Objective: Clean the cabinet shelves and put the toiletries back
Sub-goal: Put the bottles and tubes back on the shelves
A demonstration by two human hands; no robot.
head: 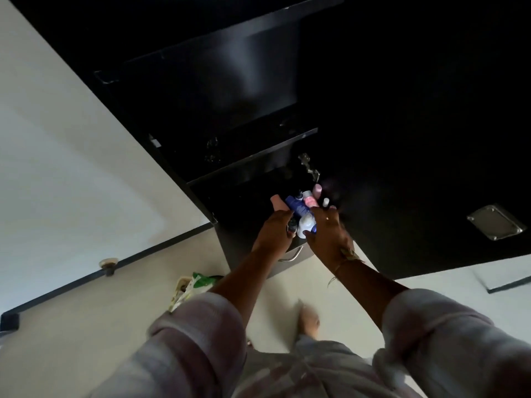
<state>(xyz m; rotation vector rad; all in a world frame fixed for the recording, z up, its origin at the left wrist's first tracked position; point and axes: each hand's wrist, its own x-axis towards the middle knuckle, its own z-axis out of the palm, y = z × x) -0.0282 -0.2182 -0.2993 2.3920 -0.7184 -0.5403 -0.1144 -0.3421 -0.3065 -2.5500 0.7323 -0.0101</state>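
Head view: the left hand [274, 232] and right hand [327, 235] together clasp a bundle of toiletries [300, 214], fingers curled round it from either side. The bundle sits at the mouth of the lowest compartment in view of the black cabinet [201, 90], just under a shelf edge [253, 159]. Hazard: the bundle is mixed and loosely packed, so a small bottle may slip out on release. Tall caps may strike the shelf edge or the hinge [309, 166] and topple. Set down upright; free one hand at a time.
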